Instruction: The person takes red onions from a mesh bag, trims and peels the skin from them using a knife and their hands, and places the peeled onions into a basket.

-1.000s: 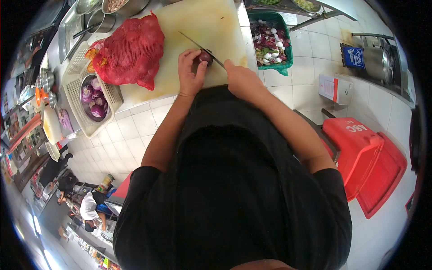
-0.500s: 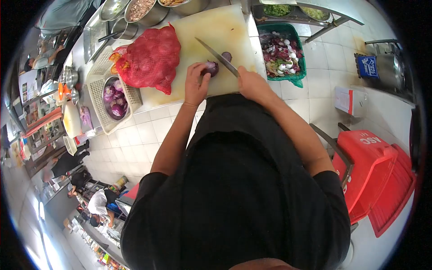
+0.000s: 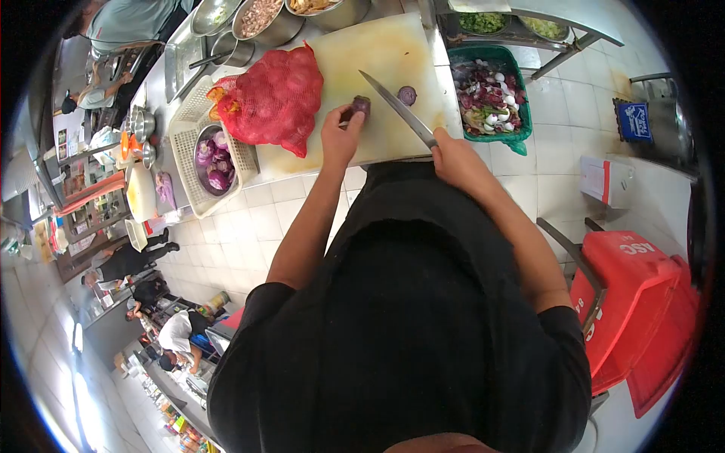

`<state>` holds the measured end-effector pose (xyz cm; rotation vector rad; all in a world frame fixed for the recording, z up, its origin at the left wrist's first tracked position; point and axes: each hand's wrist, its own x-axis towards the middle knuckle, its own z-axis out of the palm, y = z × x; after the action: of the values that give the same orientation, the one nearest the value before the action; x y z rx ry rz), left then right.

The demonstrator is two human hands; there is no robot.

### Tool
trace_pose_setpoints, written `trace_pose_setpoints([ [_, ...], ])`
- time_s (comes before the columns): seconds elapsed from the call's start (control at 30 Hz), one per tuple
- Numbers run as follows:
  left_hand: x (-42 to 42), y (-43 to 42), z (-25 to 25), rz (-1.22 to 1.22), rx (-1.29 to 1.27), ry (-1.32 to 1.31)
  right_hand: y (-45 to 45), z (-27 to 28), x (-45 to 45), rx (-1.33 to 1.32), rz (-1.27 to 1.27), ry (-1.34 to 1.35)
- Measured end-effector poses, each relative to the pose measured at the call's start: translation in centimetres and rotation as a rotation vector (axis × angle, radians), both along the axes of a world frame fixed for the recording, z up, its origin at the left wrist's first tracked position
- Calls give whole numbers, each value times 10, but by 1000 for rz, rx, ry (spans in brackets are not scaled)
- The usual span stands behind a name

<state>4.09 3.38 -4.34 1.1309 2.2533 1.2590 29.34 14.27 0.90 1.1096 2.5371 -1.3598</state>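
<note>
My left hand (image 3: 341, 133) grips a red onion (image 3: 361, 105) between thumb and fingers, at the front of the cutting board (image 3: 362, 53). In my right hand (image 3: 458, 160) is the handle of a knife (image 3: 402, 111), its long blade slanting away to the left over the board. A smaller purple onion piece (image 3: 407, 95) lies on the board just beyond the blade, touched by neither hand. Left of my left hand, a red mesh bag of onions (image 3: 276, 98) rests partly on the board and partly on a cream plastic basket (image 3: 181, 124).
Peeled onions (image 3: 215, 162) sit in a bowl inside the basket. Right of the board is a green bin (image 3: 521, 75) of scraps. Metal pots (image 3: 291, 30) line the back. A red bin (image 3: 627, 294) stands at my right. Other people work at the far left.
The knife blade has swung clear of the onions, and the small piece now lies apart to its right. My left hand has lifted and turned the onion. The view has shifted slightly.
</note>
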Motion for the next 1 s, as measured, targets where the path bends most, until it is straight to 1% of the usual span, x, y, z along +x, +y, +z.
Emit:
trace_pose_setpoints([
  [0.1,-9,3,-9,176,42,-559,1,6,0,0,6,4],
  [0.27,-1,11,5,226,35,-683,0,17,-5,37,53,-11],
  [0.53,11,16,4,235,118,-885,0,38,-13,51,112,-81],
  [0.73,18,22,2,274,140,-885,-1,43,-18,17,135,-109],
  [0.83,21,26,4,303,106,-844,-3,51,-20,23,135,-145],
  [1.0,20,27,6,273,140,-861,-3,53,-20,38,150,-162],
])
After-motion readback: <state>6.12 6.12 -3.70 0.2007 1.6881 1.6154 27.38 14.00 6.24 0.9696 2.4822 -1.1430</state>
